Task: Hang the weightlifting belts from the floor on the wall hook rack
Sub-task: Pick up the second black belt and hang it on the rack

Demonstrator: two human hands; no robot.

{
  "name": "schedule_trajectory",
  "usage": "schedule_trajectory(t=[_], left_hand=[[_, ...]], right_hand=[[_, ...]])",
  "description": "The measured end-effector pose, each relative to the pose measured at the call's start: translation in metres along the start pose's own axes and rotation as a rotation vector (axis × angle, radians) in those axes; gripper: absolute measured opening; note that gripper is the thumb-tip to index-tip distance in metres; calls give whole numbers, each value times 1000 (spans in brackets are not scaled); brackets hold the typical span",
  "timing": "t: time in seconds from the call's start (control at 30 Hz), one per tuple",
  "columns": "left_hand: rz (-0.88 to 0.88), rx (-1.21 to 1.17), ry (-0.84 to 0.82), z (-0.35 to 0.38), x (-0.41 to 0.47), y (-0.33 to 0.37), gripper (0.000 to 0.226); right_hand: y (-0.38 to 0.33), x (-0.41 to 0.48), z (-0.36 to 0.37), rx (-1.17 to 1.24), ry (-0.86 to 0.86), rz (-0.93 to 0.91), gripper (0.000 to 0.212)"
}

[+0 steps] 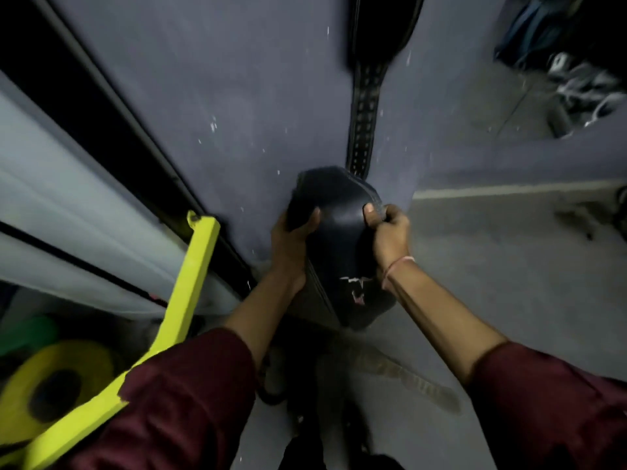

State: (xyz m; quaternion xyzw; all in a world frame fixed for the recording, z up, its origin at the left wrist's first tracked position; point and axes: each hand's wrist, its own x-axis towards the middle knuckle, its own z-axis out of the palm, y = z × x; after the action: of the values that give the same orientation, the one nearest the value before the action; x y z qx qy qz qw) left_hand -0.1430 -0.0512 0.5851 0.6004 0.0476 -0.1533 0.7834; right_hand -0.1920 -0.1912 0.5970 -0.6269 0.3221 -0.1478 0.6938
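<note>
Head camera looks down at two bare hands that hold a black weightlifting belt (339, 228) in front of a grey-blue wall (210, 79). This belt is wide and smooth, of leather-like material with a soft shine, and it bends in a rounded arch between the hands. Stitch lines run along its edge, and low on its surface there is a scuffed patch with pale and reddish marks.

Left hand (293, 245) grips the left edge of the belt, the fingers (307, 220) closed around it with the thumb on the front face. Right hand (388, 232) pinches the right edge, its fingers curled tight on the leather and the thumb pressing on top. A thin pinkish thread bracelet (397, 269) sits on the right wrist. Both arms wear dark maroon sleeves (190, 395).

Above the hands a second belt (364, 113) hangs flat against the wall; its narrow strap shows two rows of small punched holes. The wall paint is matte with little white chips.

At the left, a bright yellow angular bar (190, 283) and a round yellow weight plate (57, 385) are visible. The floor (509, 266) is grey and dull.
</note>
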Motion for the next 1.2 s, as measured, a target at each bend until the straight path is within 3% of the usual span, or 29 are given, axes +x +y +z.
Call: schedule_trajectory(t=[0.07, 0.33, 0.47, 0.57, 0.67, 0.83, 1.0, 1.07, 1.13, 1.2], left_hand=[[102, 31, 14, 18, -10, 46, 24], [387, 6, -133, 59, -53, 209, 24], [504, 4, -153, 66, -69, 278, 18], [604, -36, -114, 70, -85, 329, 16], [667, -68, -72, 66, -95, 368, 16], [688, -123, -25, 48, -97, 398, 17], [634, -131, -28, 38, -98, 390, 18], [625, -151, -31, 38, -101, 392, 18], [637, -166, -33, 37, -103, 398, 18], [651, -180, -40, 36, -106, 405, 17]], right_hand=[[-43, -9, -7, 23, -57, -77, 21], [-183, -47, -9, 129, -250, -371, 9], [-240, -58, 9, 189, -300, -484, 15], [-280, -68, 22, 217, -384, -604, 33], [-270, -82, 30, 170, -471, -648, 49], [-191, -102, 39, 105, -465, -477, 27], [-314, -105, 63, 187, -409, -639, 31], [-323, -109, 64, 168, -445, -700, 39], [-276, -108, 56, 145, -486, -650, 52], [-200, -111, 42, 93, -541, -466, 49]])
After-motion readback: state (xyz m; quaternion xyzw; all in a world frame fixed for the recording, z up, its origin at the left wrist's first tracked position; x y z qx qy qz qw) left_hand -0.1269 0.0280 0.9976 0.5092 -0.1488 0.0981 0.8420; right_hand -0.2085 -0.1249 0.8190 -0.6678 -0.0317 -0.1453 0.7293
